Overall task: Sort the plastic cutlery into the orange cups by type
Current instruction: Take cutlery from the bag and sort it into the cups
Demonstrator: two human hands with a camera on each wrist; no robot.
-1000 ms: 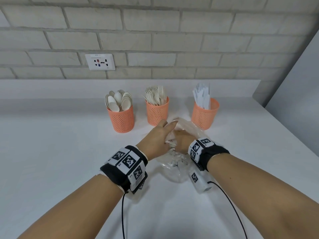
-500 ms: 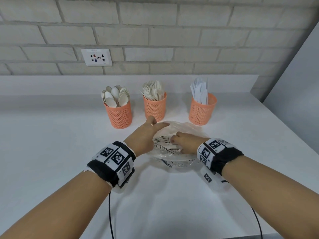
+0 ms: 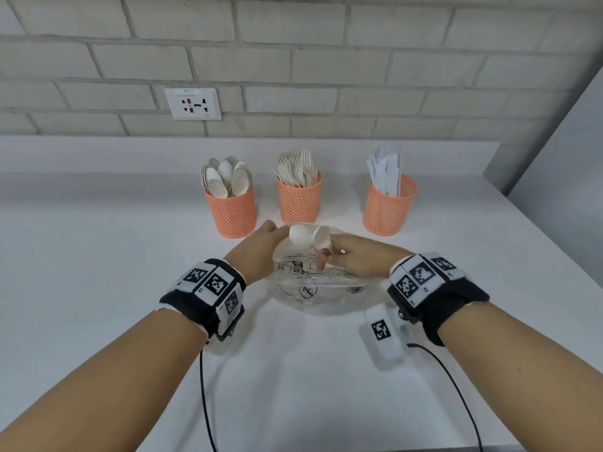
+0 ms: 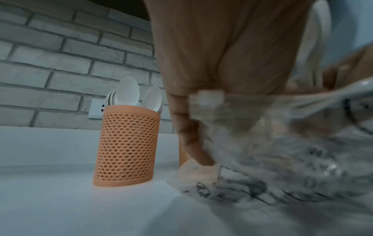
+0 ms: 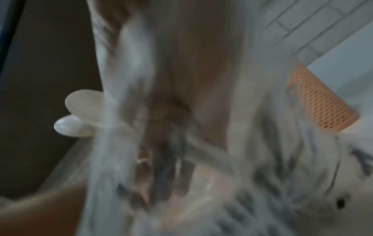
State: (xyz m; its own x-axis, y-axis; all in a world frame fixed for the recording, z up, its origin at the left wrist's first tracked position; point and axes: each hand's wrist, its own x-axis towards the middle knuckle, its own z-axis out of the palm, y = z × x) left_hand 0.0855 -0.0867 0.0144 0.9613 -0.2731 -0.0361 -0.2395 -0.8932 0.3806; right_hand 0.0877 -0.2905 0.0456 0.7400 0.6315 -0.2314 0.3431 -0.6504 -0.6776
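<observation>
Three orange mesh cups stand in a row: spoon cup (image 3: 233, 213), fork cup (image 3: 299, 200), knife cup (image 3: 388, 207). In front of them lies a clear printed plastic bag (image 3: 313, 288). My right hand (image 3: 355, 259) grips two white spoons (image 3: 308, 238) by their handles, bowls raised above the bag's far edge. My left hand (image 3: 257, 249) holds the bag's left rim. The left wrist view shows the spoon cup (image 4: 127, 143) beside my left hand (image 4: 197, 127) and the blurred bag (image 4: 282, 159). The right wrist view shows the spoons (image 5: 80, 111) sticking out past the bag.
The white table (image 3: 98, 288) meets a brick wall with a socket (image 3: 193, 104). A grey panel (image 3: 561, 190) bounds the right side. Cables (image 3: 205, 402) trail from both wristbands toward the near edge. An orange cup (image 5: 322, 102) shows in the right wrist view.
My right hand has drawn two spoons up out of the bag, where before it lay on the bag. The left hand has shifted to the bag's left rim.
</observation>
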